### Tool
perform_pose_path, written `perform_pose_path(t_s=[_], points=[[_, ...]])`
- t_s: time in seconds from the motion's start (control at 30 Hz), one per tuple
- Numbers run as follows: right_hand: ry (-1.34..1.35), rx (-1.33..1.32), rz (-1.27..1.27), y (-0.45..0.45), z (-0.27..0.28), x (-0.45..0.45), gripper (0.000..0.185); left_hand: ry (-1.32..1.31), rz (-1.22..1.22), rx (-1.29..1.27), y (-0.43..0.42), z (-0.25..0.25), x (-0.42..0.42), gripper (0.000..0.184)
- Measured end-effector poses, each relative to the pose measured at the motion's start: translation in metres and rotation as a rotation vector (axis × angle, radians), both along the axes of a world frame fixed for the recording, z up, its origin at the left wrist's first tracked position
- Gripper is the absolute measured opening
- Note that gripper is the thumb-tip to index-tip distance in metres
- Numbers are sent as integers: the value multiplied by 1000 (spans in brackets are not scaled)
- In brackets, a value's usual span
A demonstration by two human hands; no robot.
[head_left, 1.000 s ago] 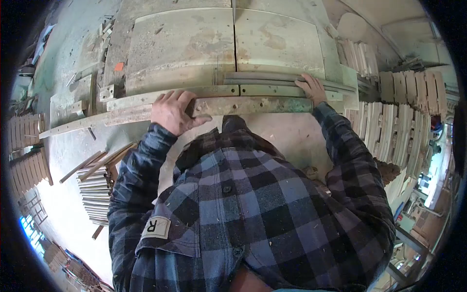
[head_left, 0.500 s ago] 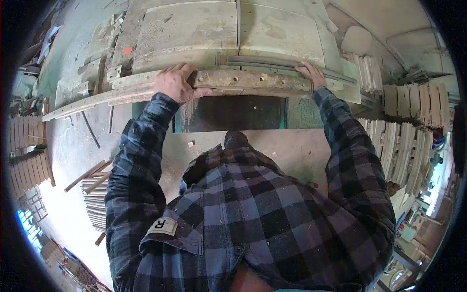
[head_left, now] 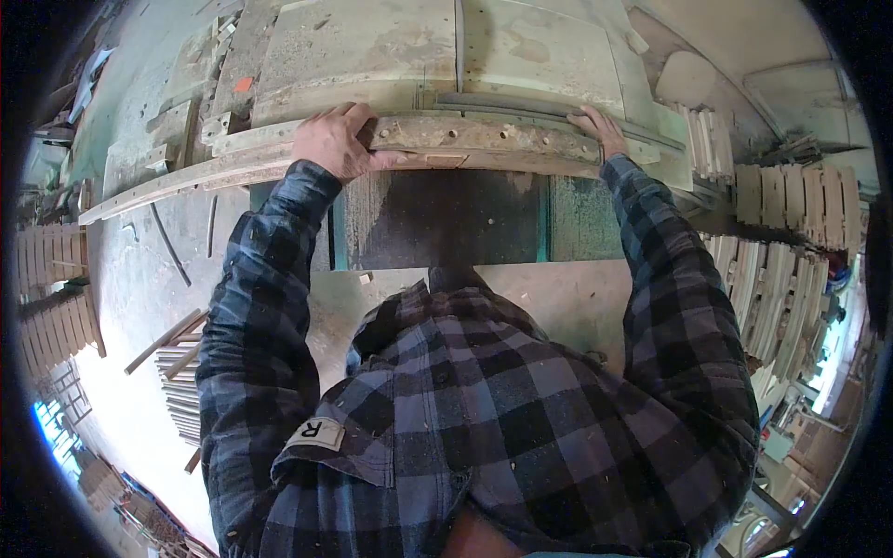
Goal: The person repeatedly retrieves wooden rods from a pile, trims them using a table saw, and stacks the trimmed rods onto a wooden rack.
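Note:
A worn wooden beam (head_left: pixel 484 138) with a row of holes runs along the near edge of the bench. My left hand (head_left: pixel 335 141) is closed over it left of centre, fingers across the top and thumb along the front side. At the beam's right end my right hand (head_left: pixel 600 130) is bent over it, its fingertips reaching the far side by the thin grey strips (head_left: pixel 530 110). The thumb and palm of that hand are mostly hidden. A long pale batten (head_left: pixel 186 186) sticks out to the left from the beam.
Flat panels (head_left: pixel 363 46) lie on the bench beyond the beam. Below it is a dark front panel (head_left: pixel 446 219). Slatted wooden pieces stand stacked at the right (head_left: pixel 800 205) and left (head_left: pixel 56 330). A pile of sticks (head_left: pixel 181 386) lies on the floor at left.
The beam and both hands sit slightly higher in the view, and more of the dark front panel shows. Both hands stay at the same places on the beam.

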State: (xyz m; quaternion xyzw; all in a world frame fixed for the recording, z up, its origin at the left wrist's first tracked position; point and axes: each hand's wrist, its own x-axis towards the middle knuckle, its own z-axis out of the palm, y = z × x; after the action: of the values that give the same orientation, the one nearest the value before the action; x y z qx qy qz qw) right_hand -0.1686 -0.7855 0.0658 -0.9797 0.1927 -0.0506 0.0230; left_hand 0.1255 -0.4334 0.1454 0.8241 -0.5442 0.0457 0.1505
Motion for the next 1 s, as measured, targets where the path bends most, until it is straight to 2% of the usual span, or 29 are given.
perform_pose_path(t_s=[0.13,0.23,0.33,0.53,0.63,0.73,0.83,0.87,0.97,1.0], points=[[82,25,-48,2,7,0,101,-16,3,-14,-1,-3,2,74],[126,60,-57,12,21,2,99,24,72,125,-1,6,-3,78],[111,100,-91,19,30,4,100,71,88,140,-3,7,-3,80],[54,162,-160,16,23,1,97,112,95,85,-2,9,-7,73],[111,141,-160,20,29,3,98,161,85,91,-1,11,-4,71],[31,101,-41,17,26,-3,96,178,66,110,0,12,-1,69],[19,33,-10,22,35,1,88,133,-37,-28,0,4,7,68],[-76,-34,27,12,18,-2,63,134,-74,-63,1,5,8,67],[-84,-100,35,-2,0,-4,40,231,-109,-79,-3,17,10,63],[-100,-111,26,-3,-6,-3,38,254,-147,-72,-5,20,14,60]])
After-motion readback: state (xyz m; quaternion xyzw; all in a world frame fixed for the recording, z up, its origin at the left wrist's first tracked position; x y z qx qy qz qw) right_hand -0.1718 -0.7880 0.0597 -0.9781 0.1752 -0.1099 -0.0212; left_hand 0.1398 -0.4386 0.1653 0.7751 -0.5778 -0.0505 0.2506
